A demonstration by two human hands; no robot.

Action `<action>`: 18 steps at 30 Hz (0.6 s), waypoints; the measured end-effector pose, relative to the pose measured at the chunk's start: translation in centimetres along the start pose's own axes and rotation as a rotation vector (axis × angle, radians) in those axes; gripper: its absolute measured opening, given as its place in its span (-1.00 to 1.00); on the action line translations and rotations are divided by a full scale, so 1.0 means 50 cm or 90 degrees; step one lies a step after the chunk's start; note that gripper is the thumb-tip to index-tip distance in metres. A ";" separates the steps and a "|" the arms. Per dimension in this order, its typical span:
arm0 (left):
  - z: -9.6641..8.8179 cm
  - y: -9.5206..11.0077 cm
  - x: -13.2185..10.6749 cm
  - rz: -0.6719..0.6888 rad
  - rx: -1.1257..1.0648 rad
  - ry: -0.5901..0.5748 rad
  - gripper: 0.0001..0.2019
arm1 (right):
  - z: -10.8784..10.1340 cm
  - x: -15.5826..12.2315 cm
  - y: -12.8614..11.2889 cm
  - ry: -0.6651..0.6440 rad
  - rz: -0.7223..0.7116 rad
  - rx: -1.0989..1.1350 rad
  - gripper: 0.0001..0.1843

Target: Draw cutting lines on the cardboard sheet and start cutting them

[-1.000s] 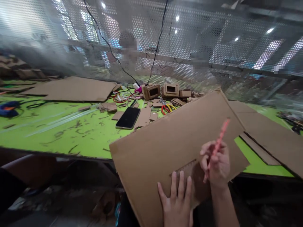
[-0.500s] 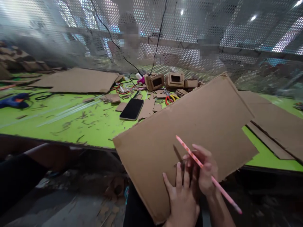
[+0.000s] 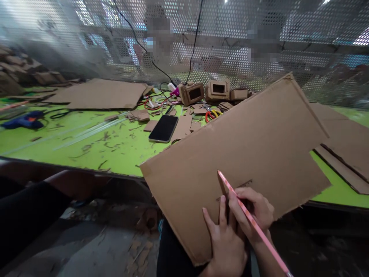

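Note:
A large cardboard sheet (image 3: 253, 146) leans from my lap up over the green table's front edge. My left hand (image 3: 226, 240) lies flat on its lower part, fingers stretched out, pressing down a small cardboard piece (image 3: 239, 188) that is mostly hidden under both hands. My right hand (image 3: 255, 215) is closed round a pink pencil (image 3: 248, 217), whose tip touches the sheet beside that piece.
On the green table (image 3: 86, 146) lie a black phone (image 3: 163, 128), cardboard scraps, small cardboard boxes (image 3: 217, 90), scissors with red and yellow handles (image 3: 211, 114), a blue glue gun (image 3: 24, 120) and more cardboard sheets (image 3: 98, 94). Behind stands a perforated metal screen (image 3: 86, 34), people beyond it.
The pencil has swung from pointing up and away to tip-down on the sheet. The view has dropped and the cardboard sheet has tilted up higher.

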State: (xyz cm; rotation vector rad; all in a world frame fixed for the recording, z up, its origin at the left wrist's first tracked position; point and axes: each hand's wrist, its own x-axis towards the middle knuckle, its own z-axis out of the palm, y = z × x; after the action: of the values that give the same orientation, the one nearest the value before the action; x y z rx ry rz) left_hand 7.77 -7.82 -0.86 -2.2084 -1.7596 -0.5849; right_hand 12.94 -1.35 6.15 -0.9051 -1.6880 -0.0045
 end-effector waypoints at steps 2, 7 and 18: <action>0.000 0.000 0.001 -0.001 0.000 0.005 -0.39 | 0.000 -0.003 0.003 0.006 -0.003 0.002 -0.86; -0.004 -0.001 0.004 -0.003 -0.008 0.009 -0.41 | 0.003 -0.013 0.016 0.008 -0.035 0.012 -0.84; -0.005 -0.005 0.005 -0.003 -0.015 0.016 -0.44 | 0.003 -0.010 0.016 0.002 -0.041 -0.001 -0.84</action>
State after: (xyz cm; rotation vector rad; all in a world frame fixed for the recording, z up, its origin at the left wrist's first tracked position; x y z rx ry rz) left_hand 7.55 -7.67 -0.53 -2.2026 -1.7546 -0.6347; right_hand 13.27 -0.99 5.34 -0.8503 -1.7144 -0.0505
